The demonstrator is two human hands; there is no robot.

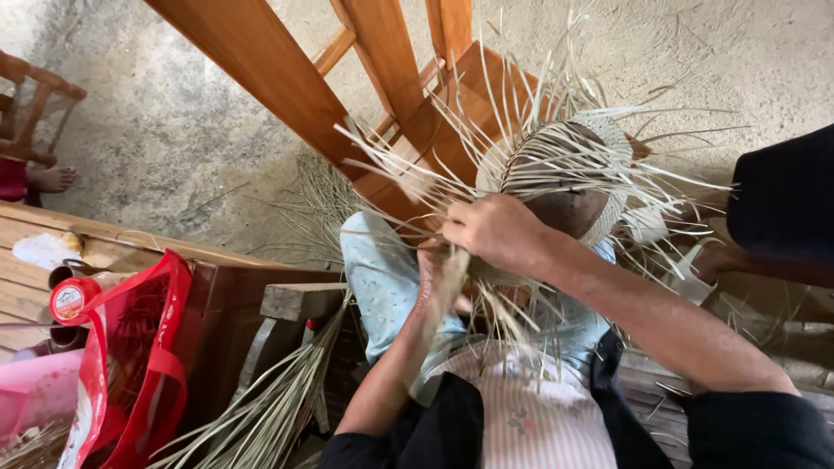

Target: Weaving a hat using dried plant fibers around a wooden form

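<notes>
A half-woven straw hat (599, 148) rests on my lap over a dark rounded form (565, 208), with many loose pale strands fanning out around it. My right hand (495, 230) is closed on strands at the hat's near edge. My left hand (437, 269) sits just below it, mostly hidden behind a bunch of straw strips (452, 282) that it grips. Pale blue trousers (378, 278) and a striped pink apron (530, 417) lie under the work.
A wooden chair frame (287, 78) stands ahead on the concrete floor. A red bag (143, 365) and a red-lidded jar (74, 300) sit at left by a wooden bench (26, 252). A straw bundle (278, 399) leans beside my leg. Another person's foot (52, 178) and a dark sleeve (782, 200) show.
</notes>
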